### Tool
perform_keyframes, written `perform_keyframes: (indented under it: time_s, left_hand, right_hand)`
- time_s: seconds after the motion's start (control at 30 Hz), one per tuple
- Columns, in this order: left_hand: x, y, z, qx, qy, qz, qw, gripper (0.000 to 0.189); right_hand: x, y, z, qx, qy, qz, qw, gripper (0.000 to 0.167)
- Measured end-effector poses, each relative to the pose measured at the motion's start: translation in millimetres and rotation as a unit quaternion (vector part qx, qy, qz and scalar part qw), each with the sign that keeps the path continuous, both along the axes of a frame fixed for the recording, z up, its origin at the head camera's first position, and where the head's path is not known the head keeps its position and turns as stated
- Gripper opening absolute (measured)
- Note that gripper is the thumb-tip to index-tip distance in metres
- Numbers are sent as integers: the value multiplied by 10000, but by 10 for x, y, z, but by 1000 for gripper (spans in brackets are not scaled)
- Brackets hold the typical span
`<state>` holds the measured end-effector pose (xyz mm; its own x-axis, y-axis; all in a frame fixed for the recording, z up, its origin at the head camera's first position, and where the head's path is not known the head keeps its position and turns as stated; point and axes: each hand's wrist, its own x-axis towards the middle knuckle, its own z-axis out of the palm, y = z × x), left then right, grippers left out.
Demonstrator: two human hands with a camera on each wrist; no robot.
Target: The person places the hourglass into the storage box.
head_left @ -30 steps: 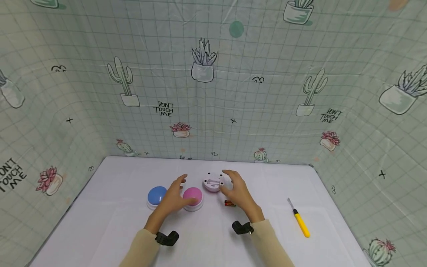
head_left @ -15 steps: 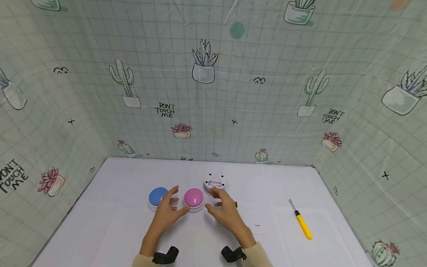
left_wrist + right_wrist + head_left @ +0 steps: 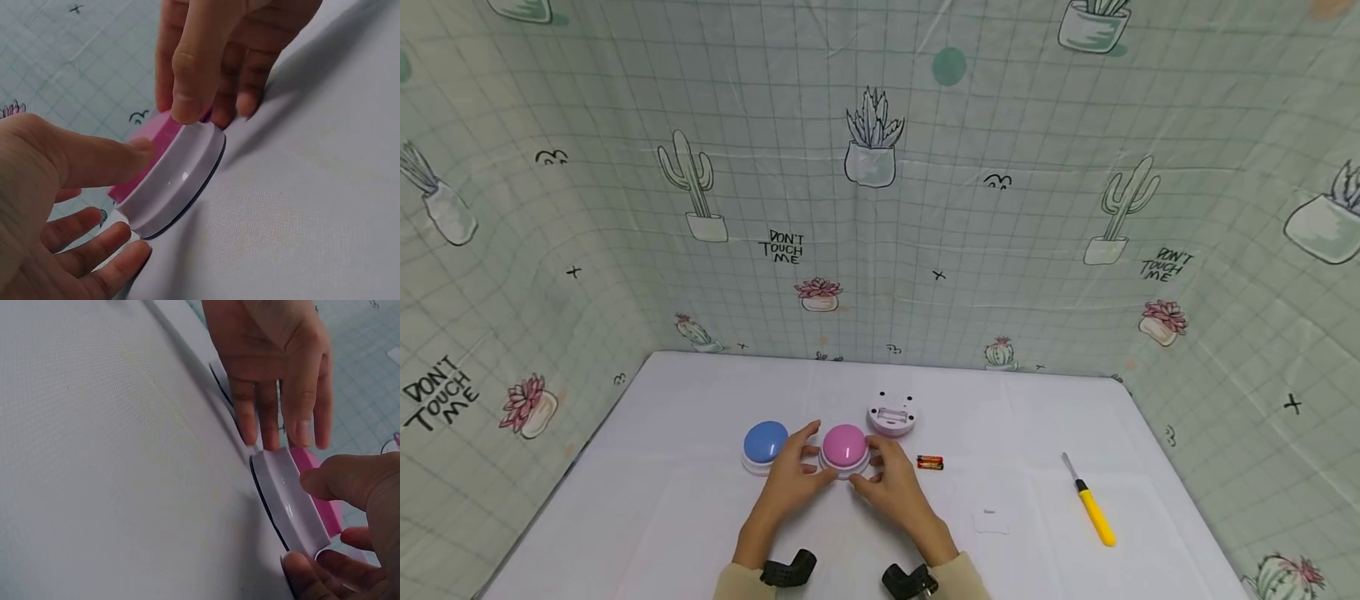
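Observation:
A pink dome push button (image 3: 845,446) with a white base sits on the table between both hands. My left hand (image 3: 792,479) holds its left side, the thumb by the front of the base. From the right, my right hand (image 3: 895,485) grips it, thumb at the front and fingers behind. In the right wrist view the right thumb lies against the pink dome of the button (image 3: 290,500), other fingers round the base. The left wrist view shows the left thumb overlapping the dome of the button (image 3: 172,178); the fingers' far contact is partly hidden.
A blue push button (image 3: 765,442) stands just left of the left hand. Behind lies an upturned white button base (image 3: 892,415), its battery compartment uncovered. Batteries (image 3: 930,462), a thin white cover (image 3: 991,522) and a yellow screwdriver (image 3: 1097,517) lie to the right.
The right hand has come from the upturned base down to the pink button's right side. The left hand has drawn back slightly and closed in on its left side. The batteries are uncovered from view.

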<state>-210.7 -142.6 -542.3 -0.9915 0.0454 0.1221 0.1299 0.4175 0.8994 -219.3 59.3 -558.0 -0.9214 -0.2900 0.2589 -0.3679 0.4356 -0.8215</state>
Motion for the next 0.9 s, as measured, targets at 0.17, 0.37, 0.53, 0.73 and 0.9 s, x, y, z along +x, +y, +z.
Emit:
perform_keyframes:
  time_s: [0.17,0.37,0.53,0.73,0.9]
  left_hand:
    - [-16,-22,-2,-270,-240,-69,9993,81]
    - [-55,-14,-27,-749,-281,-339,9962,77]
    - [-31,52,-41,-873,-65,-305,9957,75]
    - [50,90,-1,-755,-77,-52,9971,69]
    - [92,32,31,-639,-229,-39,9977,68]
  right_hand:
    - [-48,-15,8,193,28,12,9998,64]
    - [-80,-15,28,578,148,78,9982,69]
    - [-79,-13,26,837,303,101,9960,68]
    - [-50,-3,17,839,141,85,9963,67]
    - [18,39,45,894,5,225,9957,69]
